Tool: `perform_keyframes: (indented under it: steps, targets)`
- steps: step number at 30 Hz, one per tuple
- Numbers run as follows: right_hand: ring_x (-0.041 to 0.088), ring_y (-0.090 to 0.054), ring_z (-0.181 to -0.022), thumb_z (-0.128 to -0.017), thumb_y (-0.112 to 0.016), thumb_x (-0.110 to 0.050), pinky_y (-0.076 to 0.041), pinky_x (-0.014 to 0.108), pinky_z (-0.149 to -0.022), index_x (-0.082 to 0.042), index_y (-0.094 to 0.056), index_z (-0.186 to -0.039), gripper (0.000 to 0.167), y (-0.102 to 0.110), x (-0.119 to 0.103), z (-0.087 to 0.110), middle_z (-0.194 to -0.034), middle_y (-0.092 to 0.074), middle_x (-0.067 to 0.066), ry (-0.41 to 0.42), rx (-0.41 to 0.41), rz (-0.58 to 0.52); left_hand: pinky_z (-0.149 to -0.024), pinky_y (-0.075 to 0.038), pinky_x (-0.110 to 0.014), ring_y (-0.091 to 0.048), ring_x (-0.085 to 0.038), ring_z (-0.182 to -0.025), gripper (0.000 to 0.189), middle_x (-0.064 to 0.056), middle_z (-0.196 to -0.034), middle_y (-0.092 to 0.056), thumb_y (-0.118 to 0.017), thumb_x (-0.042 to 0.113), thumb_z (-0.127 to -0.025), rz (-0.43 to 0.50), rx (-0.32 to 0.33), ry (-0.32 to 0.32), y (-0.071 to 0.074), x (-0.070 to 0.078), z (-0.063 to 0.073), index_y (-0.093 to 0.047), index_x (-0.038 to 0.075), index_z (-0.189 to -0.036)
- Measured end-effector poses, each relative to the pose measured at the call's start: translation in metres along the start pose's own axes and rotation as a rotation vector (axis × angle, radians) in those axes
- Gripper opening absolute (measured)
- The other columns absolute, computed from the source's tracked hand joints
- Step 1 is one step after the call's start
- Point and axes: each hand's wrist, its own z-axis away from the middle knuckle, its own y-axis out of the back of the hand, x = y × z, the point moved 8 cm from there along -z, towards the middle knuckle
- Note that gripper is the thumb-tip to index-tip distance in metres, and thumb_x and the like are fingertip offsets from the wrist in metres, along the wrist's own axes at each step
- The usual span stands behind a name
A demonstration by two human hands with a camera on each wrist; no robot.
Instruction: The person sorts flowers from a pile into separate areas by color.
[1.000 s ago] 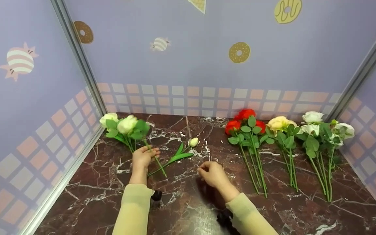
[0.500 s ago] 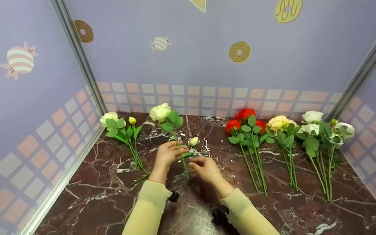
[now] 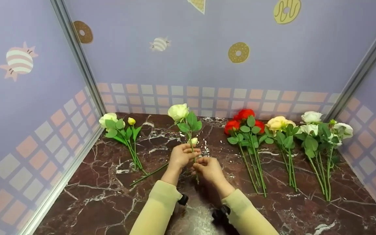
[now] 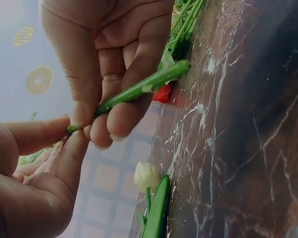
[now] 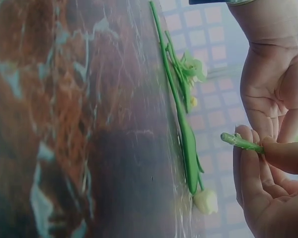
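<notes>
My left hand [image 3: 179,157] pinches the green stem of a creamy white rose [image 3: 178,112] between thumb and fingers, holding it upright above the table. Lower on the same stem, my right hand [image 3: 210,170] pinches it with thumb and fingers, as the left wrist view shows close up. The cut stem end [image 4: 178,69] juts out below the right hand. Behind both hands a single white tulip [image 5: 206,201] lies on the table, its bud [image 3: 194,141] showing past the rose stem and its middle hidden by the left hand in the head view.
Left on the dark marbled table [image 3: 93,209] lie white roses [image 3: 109,120] and a yellow-green bud [image 3: 131,121]. To the right lie red flowers [image 3: 244,115], peach flowers [image 3: 279,123] and white roses [image 3: 311,117]. Patterned walls [image 3: 188,65] enclose the back and sides.
My left hand has carried the white rose from the left bunch rightward to the middle. The right hand has shifted slightly left and now pinches the stem too.
</notes>
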Motion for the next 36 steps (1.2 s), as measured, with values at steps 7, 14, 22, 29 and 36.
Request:
perform_keyframes:
  steps: [7,14,22,29,36]
  targets:
    - [0.022,-0.076,-0.067,-0.096,-0.064,0.007,-0.066,0.031,-0.066,0.019,-0.066,-0.108,0.017,0.018,0.018,-0.011,-0.097,-0.072,0.036,-0.079,0.082,-0.023,-0.092,-0.064,-0.041,-0.077,-0.027,-0.099,0.039,-0.032,-0.121,-0.070,-0.069,-0.008,-0.093,0.008,0.027,0.043,0.012,-0.002,-0.004,-0.060,-0.016,-0.130]
    - [0.021,-0.075,-0.065,-0.096,-0.064,0.007,-0.064,0.026,-0.062,0.019,-0.066,-0.108,0.017,0.039,0.028,-0.019,-0.096,-0.073,0.036,-0.120,0.169,-0.034,-0.088,-0.065,-0.037,-0.076,-0.022,-0.096,0.038,-0.031,-0.123,-0.070,-0.071,-0.006,-0.092,-0.069,0.123,0.034,0.044,-0.003,-0.005,-0.062,-0.015,-0.128]
    - [0.016,-0.073,-0.063,-0.097,-0.065,0.003,-0.058,0.021,-0.054,0.016,-0.069,-0.107,0.017,0.055,0.040,-0.024,-0.088,-0.076,0.026,-0.140,0.219,0.026,-0.073,-0.060,-0.021,-0.075,-0.025,-0.098,0.034,-0.028,-0.120,-0.072,-0.071,-0.005,-0.092,-0.226,0.229,0.029,0.083,-0.003,-0.006,-0.066,-0.012,-0.125]
    - [0.019,-0.074,-0.061,-0.096,-0.066,0.004,-0.062,0.025,-0.056,0.015,-0.070,-0.101,0.012,0.064,0.047,-0.032,-0.085,-0.074,0.024,-0.171,0.239,0.095,-0.097,-0.059,-0.045,-0.067,-0.039,-0.117,0.038,-0.024,-0.123,-0.071,-0.076,0.007,-0.091,-0.636,0.245,0.118,0.105,-0.011,-0.002,-0.068,-0.006,-0.127]
    - [0.020,-0.076,-0.064,-0.096,-0.068,-0.002,-0.058,0.021,-0.054,0.012,-0.072,-0.101,0.015,0.066,0.051,-0.039,-0.092,-0.074,0.026,-0.238,0.211,0.213,-0.100,-0.056,-0.055,-0.064,-0.045,-0.117,0.039,-0.026,-0.124,-0.069,-0.084,0.022,-0.087,-1.010,0.157,0.252,0.105,-0.023,0.004,-0.072,-0.004,-0.113]
